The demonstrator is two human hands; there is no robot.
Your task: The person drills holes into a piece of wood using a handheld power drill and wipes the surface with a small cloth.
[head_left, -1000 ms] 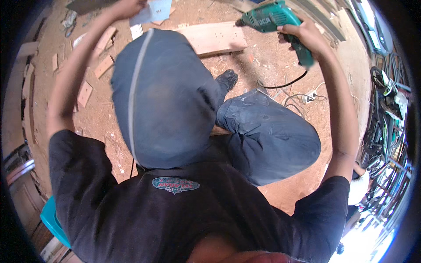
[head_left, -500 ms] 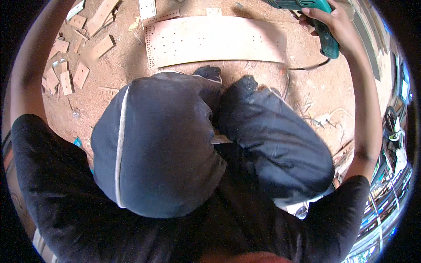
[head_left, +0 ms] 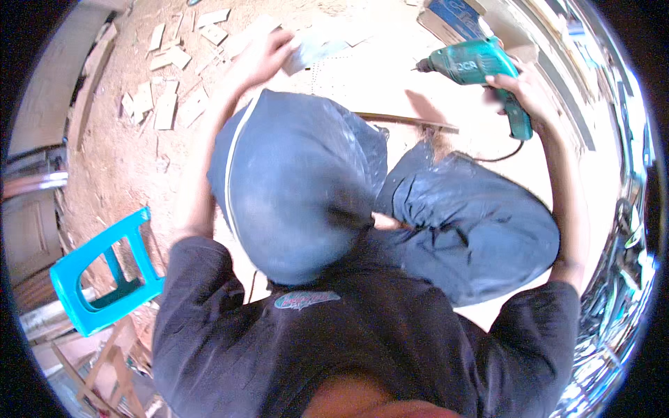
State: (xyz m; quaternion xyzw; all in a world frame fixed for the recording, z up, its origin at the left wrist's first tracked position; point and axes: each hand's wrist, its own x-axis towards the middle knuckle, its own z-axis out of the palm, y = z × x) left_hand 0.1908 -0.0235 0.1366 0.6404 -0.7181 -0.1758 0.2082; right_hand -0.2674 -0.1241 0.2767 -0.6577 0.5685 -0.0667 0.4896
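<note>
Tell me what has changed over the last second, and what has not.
The view swung: a turquoise plastic stool now shows at the lower left. The left hand was out of view half a second ago and now shows above the knee, on a pale blurred piece. Unchanged: the right hand keeps its grip on the green drill, and the wooden board lies in front of the knees.

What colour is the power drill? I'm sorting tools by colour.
Teal green, with a dark chuck; the drill, held in the right hand, shows in the head view.
</note>
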